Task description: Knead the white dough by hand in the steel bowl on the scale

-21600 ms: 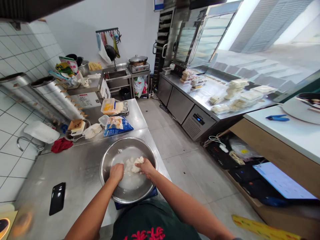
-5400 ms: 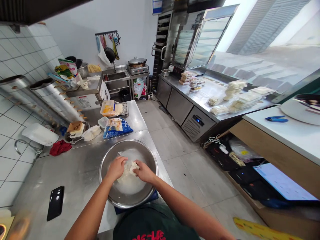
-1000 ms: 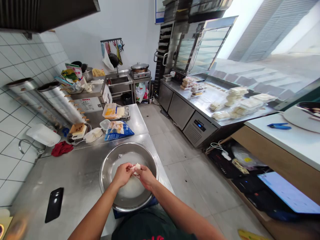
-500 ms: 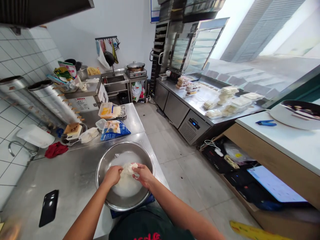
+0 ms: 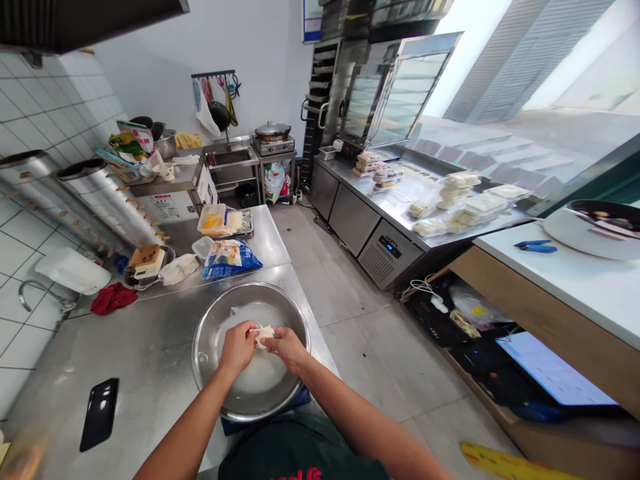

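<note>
Left grip (image 5: 239, 348) and right grip (image 5: 289, 349) raised, closer together than a moment ago. Left to right: one phone (image 5: 99, 415) on the counter (image 5: 150, 373); one steel bowl (image 5: 210, 353); both grips half-closed, pinching one dough lump (image 5: 265, 336) above the bowl, best kept low there.

The fingers of both hands (image 5: 274, 341) hide most of the white lump (image 5: 265, 336), leaving its full shape unclear.

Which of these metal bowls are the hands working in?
The large steel bowl nearest the person, holding a white lump in cloudy water; the others sit farther away.
</note>
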The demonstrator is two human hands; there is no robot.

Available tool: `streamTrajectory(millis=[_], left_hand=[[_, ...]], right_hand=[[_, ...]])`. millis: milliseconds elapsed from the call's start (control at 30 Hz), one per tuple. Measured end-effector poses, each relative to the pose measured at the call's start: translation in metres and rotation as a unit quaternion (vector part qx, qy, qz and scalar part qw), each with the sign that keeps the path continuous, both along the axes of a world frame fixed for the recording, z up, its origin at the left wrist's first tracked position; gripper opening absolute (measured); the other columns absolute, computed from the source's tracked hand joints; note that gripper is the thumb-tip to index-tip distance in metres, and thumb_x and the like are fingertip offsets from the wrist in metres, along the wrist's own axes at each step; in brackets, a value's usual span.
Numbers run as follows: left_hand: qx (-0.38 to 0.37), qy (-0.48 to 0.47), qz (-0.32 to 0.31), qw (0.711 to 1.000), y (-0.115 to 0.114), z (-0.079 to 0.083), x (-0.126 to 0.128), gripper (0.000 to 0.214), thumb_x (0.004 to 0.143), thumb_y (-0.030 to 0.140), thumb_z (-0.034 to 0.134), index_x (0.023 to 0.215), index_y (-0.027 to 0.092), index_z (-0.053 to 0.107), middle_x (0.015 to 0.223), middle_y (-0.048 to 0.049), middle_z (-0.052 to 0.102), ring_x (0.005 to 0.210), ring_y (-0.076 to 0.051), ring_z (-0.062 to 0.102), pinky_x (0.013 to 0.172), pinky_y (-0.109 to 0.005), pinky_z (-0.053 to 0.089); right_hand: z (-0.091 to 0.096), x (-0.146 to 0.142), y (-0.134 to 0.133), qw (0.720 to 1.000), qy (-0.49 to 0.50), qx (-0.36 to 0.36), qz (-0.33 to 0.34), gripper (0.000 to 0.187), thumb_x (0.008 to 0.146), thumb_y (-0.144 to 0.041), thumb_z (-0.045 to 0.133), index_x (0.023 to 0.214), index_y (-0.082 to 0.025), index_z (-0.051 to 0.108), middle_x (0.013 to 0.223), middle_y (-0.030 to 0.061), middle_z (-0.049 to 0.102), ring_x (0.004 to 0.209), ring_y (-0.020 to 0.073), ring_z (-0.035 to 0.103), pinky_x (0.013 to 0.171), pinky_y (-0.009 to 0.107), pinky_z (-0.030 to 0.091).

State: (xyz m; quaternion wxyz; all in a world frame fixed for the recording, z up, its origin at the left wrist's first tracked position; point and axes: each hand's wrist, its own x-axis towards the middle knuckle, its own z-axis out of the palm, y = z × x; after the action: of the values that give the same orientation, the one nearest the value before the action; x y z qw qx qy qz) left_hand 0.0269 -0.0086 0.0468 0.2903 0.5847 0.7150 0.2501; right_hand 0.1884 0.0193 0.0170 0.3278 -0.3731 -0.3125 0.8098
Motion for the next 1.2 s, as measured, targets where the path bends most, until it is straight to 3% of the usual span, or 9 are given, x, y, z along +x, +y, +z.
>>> streamTrajectory(millis=[133, 233, 333, 400, 500, 633, 800, 967, 1200], left_hand=[[0.01, 0.14, 0.029, 0.99, 0.006, -0.014, -0.024, 0.025, 0.094, 0.021, 0.047, 0.106, 0.02, 0.068, 0.108, -0.0082, 0.074, 0.098, -0.019, 0.068, 0.088, -0.03, 0.048], [-0.074, 0.26, 0.02, 0.963, 0.004, -0.025, -0.044, 0.03, 0.089, 0.016, 0.052, 0.116, 0.017, 0.064, 0.118, -0.0146, 0.069, 0.101, -0.023, 0.068, 0.089, -0.034, 0.047], [-0.158, 0.306, -0.034, 0.938, 0.0, -0.028, -0.054, 0.028, 0.088, 0.012, 0.047, 0.105, 0.014, 0.069, 0.113, -0.0175, 0.07, 0.1, -0.027, 0.068, 0.088, -0.037, 0.047], [-0.167, 0.284, -0.065, 0.942, -0.001, -0.024, -0.052, 0.032, 0.087, 0.008, 0.044, 0.099, 0.015, 0.073, 0.108, -0.0152, 0.073, 0.104, -0.026, 0.068, 0.091, -0.036, 0.047], [-0.081, 0.174, -0.054, 0.98, 0.002, -0.01, -0.037, 0.037, 0.092, 0.014, 0.043, 0.115, 0.02, 0.071, 0.122, -0.0097, 0.072, 0.115, -0.021, 0.064, 0.101, -0.031, 0.044], [-0.051, -0.058, -0.052, 0.996, 0.007, 0.01, -0.01, 0.035, 0.093, 0.038, 0.054, 0.122, 0.024, 0.067, 0.112, -0.005, 0.076, 0.093, -0.018, 0.069, 0.083, -0.028, 0.051], [-0.005, -0.034, -0.032, 0.999, 0.006, 0.019, 0.007, 0.017, 0.088, 0.03, 0.059, 0.092, 0.021, 0.073, 0.087, -0.0025, 0.076, 0.077, -0.016, 0.066, 0.072, -0.026, 0.045], [0.011, 0.093, -0.011, 0.996, 0.009, 0.002, -0.013, 0.019, 0.092, 0.021, 0.051, 0.094, 0.021, 0.07, 0.095, -0.0048, 0.075, 0.088, -0.017, 0.066, 0.079, -0.027, 0.042], [-0.157, 0.295, -0.049, 0.941, -0.003, -0.037, -0.052, 0.026, 0.084, 0.012, 0.055, 0.105, 0.015, 0.069, 0.112, -0.0167, 0.071, 0.099, -0.027, 0.068, 0.084, -0.034, 0.045]], right_hand=[[0.015, 0.009, -0.002, 0.994, 0.083, -0.004, 0.063, 0.036, 0.062, -0.034, 0.089, 0.09, -0.014, 0.077, 0.086, 0.0047, 0.073, 0.077, 0.0126, 0.061, 0.072, 0.025, 0.043], [0.018, 0.012, -0.003, 0.994, 0.097, -0.008, 0.044, 0.036, 0.064, -0.034, 0.089, 0.093, -0.016, 0.076, 0.089, 0.0044, 0.073, 0.08, 0.0124, 0.061, 0.073, 0.024, 0.044], [0.012, 0.012, -0.002, 0.995, 0.089, -0.035, 0.008, 0.038, 0.061, -0.034, 0.09, 0.091, -0.015, 0.075, 0.092, 0.0047, 0.072, 0.083, 0.0133, 0.062, 0.078, 0.026, 0.048], [0.007, 0.01, 0.0, 0.996, 0.083, -0.043, -0.006, 0.038, 0.06, -0.033, 0.091, 0.089, -0.014, 0.075, 0.092, 0.0052, 0.072, 0.084, 0.0139, 0.062, 0.082, 0.028, 0.05], [0.003, 0.007, 0.001, 0.998, 0.057, -0.029, -0.022, 0.037, 0.06, -0.034, 0.089, 0.086, -0.013, 0.074, 0.088, 0.005, 0.072, 0.081, 0.0144, 0.063, 0.079, 0.028, 0.051], [0.003, 0.003, 0.003, 0.999, 0.038, 0.017, -0.017, 0.038, 0.06, -0.037, 0.087, 0.087, -0.014, 0.074, 0.089, 0.0065, 0.074, 0.082, 0.0176, 0.065, 0.077, 0.03, 0.052], [0.001, 0.002, 0.002, 0.998, -0.005, 0.054, -0.023, 0.044, 0.059, -0.045, 0.089, 0.086, -0.014, 0.073, 0.085, 0.0054, 0.073, 0.08, 0.0179, 0.064, 0.075, 0.032, 0.052], [0.009, 0.012, 0.0, 0.999, 0.021, 0.036, 0.013, 0.043, 0.059, -0.042, 0.09, 0.086, -0.014, 0.073, 0.08, 0.004, 0.072, 0.073, 0.0139, 0.061, 0.067, 0.026, 0.046], [0.01, 0.013, 0.001, 0.996, -0.023, 0.085, -0.002, 0.044, 0.064, -0.044, 0.085, 0.094, -0.016, 0.071, 0.082, 0.0029, 0.07, 0.078, 0.0168, 0.062, 0.072, 0.029, 0.05]])
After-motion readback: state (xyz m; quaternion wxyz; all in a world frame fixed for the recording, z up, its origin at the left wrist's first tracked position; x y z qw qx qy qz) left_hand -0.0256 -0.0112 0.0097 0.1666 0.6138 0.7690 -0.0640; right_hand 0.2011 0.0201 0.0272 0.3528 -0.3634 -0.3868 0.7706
